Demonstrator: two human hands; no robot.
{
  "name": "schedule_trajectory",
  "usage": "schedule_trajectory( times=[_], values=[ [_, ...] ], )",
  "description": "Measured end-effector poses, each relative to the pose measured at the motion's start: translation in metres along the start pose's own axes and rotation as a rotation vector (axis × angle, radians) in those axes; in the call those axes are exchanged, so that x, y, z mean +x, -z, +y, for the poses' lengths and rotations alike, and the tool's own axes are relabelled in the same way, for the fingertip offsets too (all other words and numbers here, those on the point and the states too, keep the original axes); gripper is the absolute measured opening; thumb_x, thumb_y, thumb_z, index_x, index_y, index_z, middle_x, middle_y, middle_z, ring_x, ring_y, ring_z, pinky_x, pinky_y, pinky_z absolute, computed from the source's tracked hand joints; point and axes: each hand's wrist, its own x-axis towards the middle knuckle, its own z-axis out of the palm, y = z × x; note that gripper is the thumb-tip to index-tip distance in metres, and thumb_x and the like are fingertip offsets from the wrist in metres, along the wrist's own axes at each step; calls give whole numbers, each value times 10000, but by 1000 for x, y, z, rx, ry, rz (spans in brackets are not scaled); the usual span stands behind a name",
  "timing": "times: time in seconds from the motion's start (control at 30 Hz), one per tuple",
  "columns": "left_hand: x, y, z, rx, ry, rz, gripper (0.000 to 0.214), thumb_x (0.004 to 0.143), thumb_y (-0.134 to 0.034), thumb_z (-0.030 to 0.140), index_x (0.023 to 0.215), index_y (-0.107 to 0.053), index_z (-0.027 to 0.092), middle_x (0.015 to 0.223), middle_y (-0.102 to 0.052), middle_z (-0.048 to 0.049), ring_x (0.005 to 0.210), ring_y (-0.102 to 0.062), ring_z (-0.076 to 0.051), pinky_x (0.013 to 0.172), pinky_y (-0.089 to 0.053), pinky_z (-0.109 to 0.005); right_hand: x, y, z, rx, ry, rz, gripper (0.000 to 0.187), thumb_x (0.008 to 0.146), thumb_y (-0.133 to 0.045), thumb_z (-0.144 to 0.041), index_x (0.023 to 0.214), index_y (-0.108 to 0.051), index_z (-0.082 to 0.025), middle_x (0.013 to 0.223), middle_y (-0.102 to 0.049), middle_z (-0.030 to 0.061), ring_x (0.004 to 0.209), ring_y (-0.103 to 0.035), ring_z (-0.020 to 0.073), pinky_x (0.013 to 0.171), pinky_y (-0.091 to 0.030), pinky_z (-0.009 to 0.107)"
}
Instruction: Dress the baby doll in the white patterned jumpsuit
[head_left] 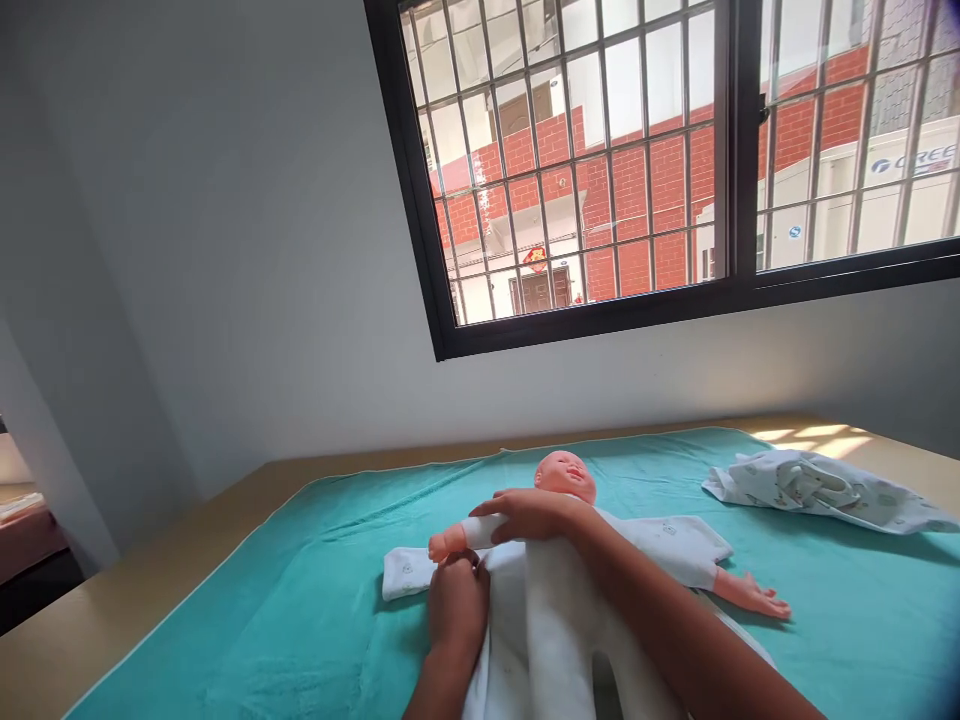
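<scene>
"In the head view, where did the doll (565, 474) lie?"

"On the green cloth (322, 600), face up; its head pointed away from the person, so its long axis ran outward, while its arms spread sideways."

"And the loose sleeve (405, 574)?"

"Flat to the left of the left hand (457, 595), just beside its fingertips; its long axis ran roughly sideways, much like that of the doll's forearm (484, 528), which lay slightly farther out; the doll's bare fist (447, 543) was right at the sleeve's inner end, though I couldn't tell whether they touched."

"Which hand was nearer that sleeve?"

"The left; its fingers were curled in together below the fist, against white fabric; I couldn't tell whether they pinched it, since the knuckles hid the tips."

"The right hand (525, 515)?"

"It reached across the doll's chest; fingers over the forearm, thumb on the near side, closed around it; the patterned sleeve (675, 545) at the right covered the doll's other arm, its small open palm (754, 597) showing past the cuff."
</scene>
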Motion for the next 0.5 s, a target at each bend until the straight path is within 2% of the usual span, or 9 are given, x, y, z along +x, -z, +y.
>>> schedule_trajectory(
  times=[0.1, 0.23, 0.5],
  values=[
    [11, 3, -11, -151, 72, 37, 215, 822, -464, 223, 792, -662, 145, 815, -704, -129, 768, -628, -259, 679, -414, -334, -3, 4, 1, -2, 1, -12, 489, 836, -572, -363, 1324, -587, -328, 1203, -645, 41, 1020, -617, 293, 780, -460, 344],
    [22, 9, -25, -398, 100, 94, 237, 767, -507, 343, 739, -645, 152, 778, -698, -101, 765, -613, -259, 681, -447, -334, -1, 6, 9, -2, -10, -44, 455, 857, -549, -366, 1309, -582, -404, 1209, -657, -18, 1009, -630, 271, 802, -477, 359],
    [25, 27, -37, -790, 208, 128, 263, 597, -653, 400, 664, -646, 146, 616, -649, -32, 591, -576, -177, 566, -448, -274, 4, -3, 8, -114, -125, -36, 455, 873, -543, -307, 1313, -579, -419, 1166, -659, 48, 1018, -615, 347, 825, -467, 441]
  ],
)
